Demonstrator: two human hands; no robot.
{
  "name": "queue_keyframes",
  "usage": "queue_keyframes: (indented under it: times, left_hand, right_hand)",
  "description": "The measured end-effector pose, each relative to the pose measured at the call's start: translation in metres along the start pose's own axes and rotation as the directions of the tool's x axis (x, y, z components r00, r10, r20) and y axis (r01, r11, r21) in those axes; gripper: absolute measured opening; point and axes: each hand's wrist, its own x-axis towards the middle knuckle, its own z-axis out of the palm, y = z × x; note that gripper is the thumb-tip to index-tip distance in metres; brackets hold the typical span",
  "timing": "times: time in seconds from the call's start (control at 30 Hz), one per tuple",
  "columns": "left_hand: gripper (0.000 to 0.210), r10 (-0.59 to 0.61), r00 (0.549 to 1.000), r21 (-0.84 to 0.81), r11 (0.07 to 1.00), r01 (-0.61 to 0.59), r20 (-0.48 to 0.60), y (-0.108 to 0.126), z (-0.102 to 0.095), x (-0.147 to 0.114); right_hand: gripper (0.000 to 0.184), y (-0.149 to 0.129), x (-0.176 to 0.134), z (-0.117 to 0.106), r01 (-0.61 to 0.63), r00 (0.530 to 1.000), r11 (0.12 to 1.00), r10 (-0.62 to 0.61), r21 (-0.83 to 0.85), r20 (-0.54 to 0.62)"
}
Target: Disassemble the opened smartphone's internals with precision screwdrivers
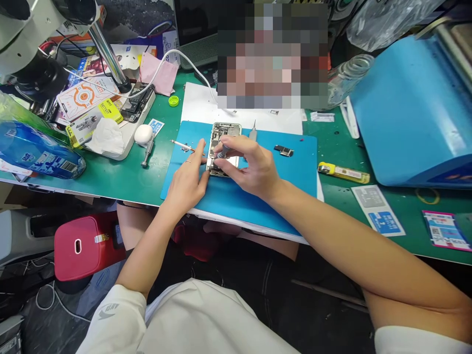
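An opened smartphone (233, 131), its inner parts bare, lies on a blue mat (206, 199). My left hand (186, 182) rests along its left edge, fingers stretched out and apart, with the thumb by the lower corner. In my right hand (258, 169) a small grey screwdriver (223, 151) is pinched, pointing down at the phone; its tip is hidden by the fingers. Another slim screwdriver (253, 132) lies behind that hand. A thin white pen-like tool (181, 144) sits near my left fingers. To the right is a small dark circuit part (283, 150).
A microscope (40, 59) stands at the left, near a blue plastic pack (40, 152) and a phone-part tray (134, 125). Rightward are a yellow cutter (343, 172) and a large blue machine (401, 118). A white cable (191, 64) arches behind the mat.
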Motion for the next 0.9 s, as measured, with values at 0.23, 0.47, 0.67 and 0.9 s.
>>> queue_keyframes:
  times: [0.23,0.47,0.67,0.9]
  left_hand:
    - [0.073,0.018,1.000,0.013,1.000,-0.018,-0.002,-0.0004,0.0000,0.0002]
    - [0.074,0.011,1.000,-0.001,1.000,-0.011,-0.001,0.0003,-0.0006,-0.0001]
    - [0.072,0.020,1.000,-0.006,1.000,-0.020,-0.005,0.0006,-0.0008,-0.0003]
    - [0.071,0.026,1.000,-0.013,1.000,-0.026,-0.010,-0.0006,0.0004,0.0000]
  right_hand:
    - [0.052,0.0014,0.0012,-0.0004,0.012,1.000,1.000,-0.012,-0.012,-0.016]
    - [0.052,0.0008,0.0039,-0.0004,0.029,1.000,0.998,-0.029,-0.053,0.010]
    - [0.053,0.0002,0.0038,0.0007,0.023,1.000,0.998,-0.023,-0.051,-0.011]
    - [0.052,-0.0003,0.0027,0.0035,0.043,0.999,0.997,-0.044,-0.072,-0.016]
